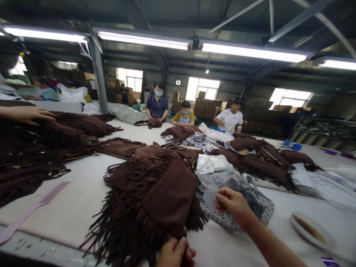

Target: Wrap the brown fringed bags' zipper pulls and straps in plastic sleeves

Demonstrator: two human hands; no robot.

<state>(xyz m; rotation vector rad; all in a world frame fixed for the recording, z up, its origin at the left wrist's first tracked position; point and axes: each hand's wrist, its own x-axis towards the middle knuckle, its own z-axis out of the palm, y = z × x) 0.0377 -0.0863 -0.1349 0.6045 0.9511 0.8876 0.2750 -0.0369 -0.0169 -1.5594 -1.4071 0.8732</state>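
A dark brown fringed bag (169, 196) lies on the white table in front of me, its smooth flap pointing toward me and its long fringe spread to the left. My left hand (176, 254) is closed at the bag's near corner, gripping a part that my fingers mostly hide. Held up to the right, my right hand (232, 204) pinches a thin, translucent whitish piece (210, 198) between thumb and fingers. Behind that hand lies a black-and-white speckled cloth item (258, 207), with a clear plastic bag of white pieces (214, 168) beyond it.
A pink comb (35, 211) lies at left. Piles of brown fringed bags (75, 126) cover the left side, with another person's hand (27, 114) over them. More bags (258, 159) lie right. A tape roll (313, 230) is at near right. Several co-workers (157, 104) are across the table (91, 200).
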